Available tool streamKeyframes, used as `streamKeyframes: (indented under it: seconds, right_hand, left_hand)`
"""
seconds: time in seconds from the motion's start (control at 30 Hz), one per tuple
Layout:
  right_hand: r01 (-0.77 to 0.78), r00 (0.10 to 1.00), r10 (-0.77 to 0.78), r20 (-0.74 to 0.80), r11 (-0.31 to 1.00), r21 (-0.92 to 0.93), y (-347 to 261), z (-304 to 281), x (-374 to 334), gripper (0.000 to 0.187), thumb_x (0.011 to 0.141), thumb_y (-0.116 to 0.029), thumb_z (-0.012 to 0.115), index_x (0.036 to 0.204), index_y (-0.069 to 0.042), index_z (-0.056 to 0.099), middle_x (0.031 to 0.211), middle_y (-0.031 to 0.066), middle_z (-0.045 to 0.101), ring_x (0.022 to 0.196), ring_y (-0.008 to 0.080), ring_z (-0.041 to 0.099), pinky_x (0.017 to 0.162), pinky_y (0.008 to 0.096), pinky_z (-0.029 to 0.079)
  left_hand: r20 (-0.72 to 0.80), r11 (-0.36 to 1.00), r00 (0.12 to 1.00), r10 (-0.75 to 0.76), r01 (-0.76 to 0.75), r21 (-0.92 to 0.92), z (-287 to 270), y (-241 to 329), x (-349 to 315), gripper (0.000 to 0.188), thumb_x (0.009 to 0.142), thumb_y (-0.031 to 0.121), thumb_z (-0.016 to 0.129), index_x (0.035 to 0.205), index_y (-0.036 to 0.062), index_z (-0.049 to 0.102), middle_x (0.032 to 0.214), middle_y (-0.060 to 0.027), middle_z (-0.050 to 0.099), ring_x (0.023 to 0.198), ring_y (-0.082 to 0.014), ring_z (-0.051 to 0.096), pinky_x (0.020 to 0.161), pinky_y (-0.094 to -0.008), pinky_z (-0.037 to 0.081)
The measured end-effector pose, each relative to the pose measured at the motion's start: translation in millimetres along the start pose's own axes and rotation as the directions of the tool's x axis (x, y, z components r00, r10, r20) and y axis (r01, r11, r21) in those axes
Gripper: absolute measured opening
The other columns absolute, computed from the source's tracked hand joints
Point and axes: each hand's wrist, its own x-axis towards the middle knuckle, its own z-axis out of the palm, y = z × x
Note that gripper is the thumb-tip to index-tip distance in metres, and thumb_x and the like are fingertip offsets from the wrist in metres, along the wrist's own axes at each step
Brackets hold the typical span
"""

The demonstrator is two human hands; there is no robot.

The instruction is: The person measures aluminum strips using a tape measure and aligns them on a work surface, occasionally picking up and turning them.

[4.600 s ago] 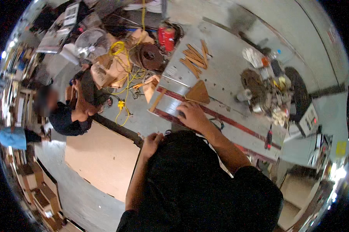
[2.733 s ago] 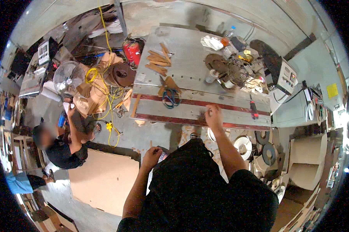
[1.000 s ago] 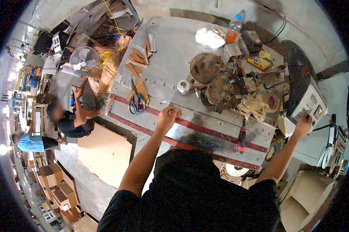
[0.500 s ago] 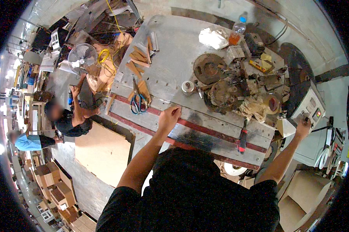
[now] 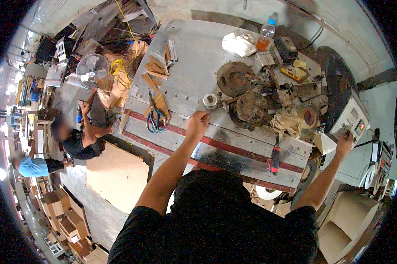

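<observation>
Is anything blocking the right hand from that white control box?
Nothing visible is: the right hand is at the front of the white control box, by its dark knob. Whether it grips the knob is unclear.

1. Clear bottle (image 5: 265, 36) with a blue cap, some orange liquid in the bottom, crumpled white cloth (image 5: 239, 44) just beside it.
2. Loose pile of brown wood strips (image 5: 156, 67), and scissors (image 5: 152, 107) with blue handles nearby.
3. Red and black screwdriver (image 5: 275, 159).
4. Round fan (image 5: 92, 75) with a looped yellow cord (image 5: 115, 66) to its right.
5. Big tan sheet (image 5: 117, 178) lying flat, co-worker (image 5: 79, 141) in black beside it.
6. Bunch of cardboard boxes (image 5: 54, 203), lower left.
</observation>
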Motion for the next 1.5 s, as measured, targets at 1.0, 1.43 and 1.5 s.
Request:
streamKeyframes:
  seconds: [1.0, 1.43, 1.5]
  right_hand:
    - [0.01, 1.0, -0.01, -0.009, 1.0, -0.01, 17, -5, 14, 0.042, 0.085, -0.03, 0.059, 0.113, 0.001, 0.062, 0.1, 0.0182, 0.067, 0.09, 0.0319, 0.065, 0.078, 0.0397, 0.05]
    - [0.005, 0.997, -0.001, -0.083, 0.999, 0.043, 43, 11, 20, 0.041, 0.085, -0.036, 0.061, 0.102, 0.001, 0.065, 0.083, 0.0153, 0.067, 0.076, 0.0265, 0.065, 0.068, 0.0378, 0.05]
    - [-0.054, 0.997, 0.063, -0.041, 0.982, 0.179, 57, 17, 28, 0.045, 0.085, -0.04, 0.061, 0.098, 0.002, 0.066, 0.078, 0.0143, 0.067, 0.071, 0.0247, 0.065, 0.065, 0.0367, 0.05]
  left_hand:
    - [0.06, 0.978, 0.987, -0.146, 0.135, 0.16, -7, 17, -4, 0.019, 0.083, 0.027, 0.064, 0.095, 0.0138, 0.07, 0.092, -0.0082, 0.065, 0.086, -0.0295, 0.063, 0.073, -0.0393, 0.049]
    - [-0.056, 0.974, 0.992, -0.113, 0.122, 0.193, -26, -5, -30, 0.011, 0.082, 0.019, 0.063, 0.089, 0.0127, 0.069, 0.087, -0.0065, 0.065, 0.083, -0.029, 0.062, 0.071, -0.0392, 0.05]
    - [-0.046, 0.983, 0.998, -0.041, 0.049, 0.174, -33, -14, -32, 0.012, 0.082, 0.018, 0.063, 0.09, 0.0123, 0.069, 0.088, -0.0063, 0.065, 0.083, -0.0291, 0.062, 0.071, -0.0393, 0.05]
